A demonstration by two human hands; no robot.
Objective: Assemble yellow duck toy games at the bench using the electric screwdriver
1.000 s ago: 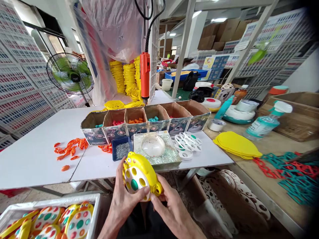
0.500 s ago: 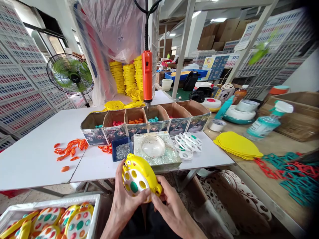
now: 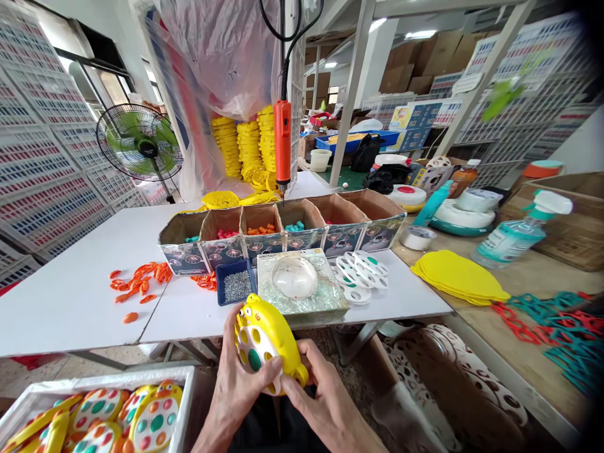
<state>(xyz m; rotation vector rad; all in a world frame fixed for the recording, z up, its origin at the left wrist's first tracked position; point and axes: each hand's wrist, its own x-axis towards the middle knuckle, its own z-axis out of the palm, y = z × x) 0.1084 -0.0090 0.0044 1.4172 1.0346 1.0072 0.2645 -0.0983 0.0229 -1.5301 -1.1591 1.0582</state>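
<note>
Between my two hands is a yellow plastic toy shell (image 3: 278, 330) with a cartoon animal face, fitted with a white panel full of round holes and a green disc in the middle. My left hand (image 3: 238, 377) wraps its left side, thumb pressed on the white panel. My right hand (image 3: 316, 387) grips the lower right end by the yellow tail-like knob, thumb near the panel's lower edge. The toy is tilted, held in front of the table's edge. Just beyond it are a blue tray of small screws (image 3: 236, 283) and a clear round dish (image 3: 295, 277) on a flat box (image 3: 325, 302).
An orange electric screwdriver (image 3: 282, 141) hangs above a divided cardboard bin (image 3: 226, 258) holding coloured pieces. White holed panels (image 3: 361, 277) and orange pieces (image 3: 144, 280) lie on the table. A white crate (image 3: 186, 402) of finished-looking toys stands lower left. Yellow sheets (image 3: 455, 277) are at right.
The toy has turned slightly in my hands, its white panel angled more to the left. The whole view has shifted a little, so the surroundings sit further right.
</note>
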